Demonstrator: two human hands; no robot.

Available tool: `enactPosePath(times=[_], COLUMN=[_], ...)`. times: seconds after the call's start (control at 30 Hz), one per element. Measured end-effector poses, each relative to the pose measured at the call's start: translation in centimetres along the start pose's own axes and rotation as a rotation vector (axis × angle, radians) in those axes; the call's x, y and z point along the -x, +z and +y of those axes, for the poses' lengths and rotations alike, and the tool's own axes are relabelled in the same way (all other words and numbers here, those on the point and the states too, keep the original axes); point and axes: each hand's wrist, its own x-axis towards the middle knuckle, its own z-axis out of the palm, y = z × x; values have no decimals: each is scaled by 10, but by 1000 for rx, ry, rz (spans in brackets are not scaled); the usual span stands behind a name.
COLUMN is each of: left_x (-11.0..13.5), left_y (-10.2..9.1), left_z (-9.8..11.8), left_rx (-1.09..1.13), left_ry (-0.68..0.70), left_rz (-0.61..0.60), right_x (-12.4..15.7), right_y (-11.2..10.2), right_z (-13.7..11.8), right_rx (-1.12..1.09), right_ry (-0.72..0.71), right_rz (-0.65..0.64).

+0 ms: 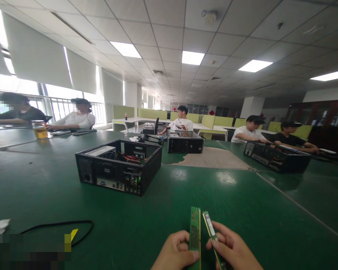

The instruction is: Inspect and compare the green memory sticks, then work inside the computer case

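Low in the view, my left hand (pixel 177 252) is closed around a green RAM stick (pixel 195 228) that stands nearly upright, its gold contacts along the right edge. My right hand (pixel 233 245) grips a second RAM stick (pixel 209 224), which carries a white label and leans to the left. The upper ends of the two sticks come close together with a narrow gap between them. Beyond them on the green table (pixel 174 202) lies a black computer case (pixel 109 172), its top uncovered, with a fan and coloured wires inside.
Two more computer cases stand farther off, one at the centre (pixel 186 145) and one on the right (pixel 276 157). A black cable (pixel 59 224) curls at lower left. A jar of amber liquid (pixel 40 130) stands at far left. Several people sit around the table.
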Motion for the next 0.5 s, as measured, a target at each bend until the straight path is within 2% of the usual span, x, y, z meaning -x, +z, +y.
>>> enactPosePath(times=[0.13,0.23,0.3,0.4,0.5], left_x=[-11,-16,-16,-14,-11], left_y=[-7,-11,-11,-9,-4], left_z=[-15,-23,-24,-21,-14], left_rx=[133,164,184,239,276], left_ry=[22,16,11,0,28], left_rz=[15,14,23,58,97], right_x=[-3,-3,-2,0,4], right_y=[-4,-6,-8,-11,-11], right_z=[0,-5,-8,-11,-14], right_rx=[-26,30,146,452,572], right_ry=[32,14,-81,-266,-293], right_rz=[48,34,48,212,225])
